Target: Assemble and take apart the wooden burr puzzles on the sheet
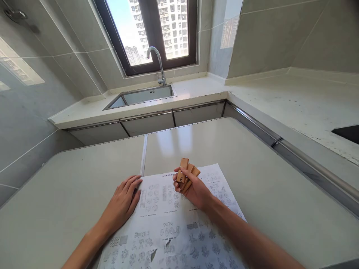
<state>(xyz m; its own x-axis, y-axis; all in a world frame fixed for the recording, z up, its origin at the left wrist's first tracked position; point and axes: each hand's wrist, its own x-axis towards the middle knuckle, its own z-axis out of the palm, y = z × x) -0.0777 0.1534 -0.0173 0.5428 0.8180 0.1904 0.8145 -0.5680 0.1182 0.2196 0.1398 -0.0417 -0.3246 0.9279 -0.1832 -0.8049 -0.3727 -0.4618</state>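
Several small wooden pieces (181, 176) are fanned out in my right hand (196, 189), which is closed around them. The nearest piece carries a dark mark like a curved letter, and my thumb presses on top. Below lies a large sheet of paper (159, 220) printed with rows of line drawings and small text. It has two small torn spots near its lower middle. My left hand (123, 200) rests palm down at the sheet's upper left edge, fingers stretched out with the thumb slightly apart. A dark patch under its fingers is too shadowed to make out.
The sheet lies on a pale table (263, 186) with a seam (144, 155) running across its top. Beyond it stand a white counter (196, 89), a sink (148, 95), a curved faucet (159, 63) and a window (153, 33). Another counter extends along the right.
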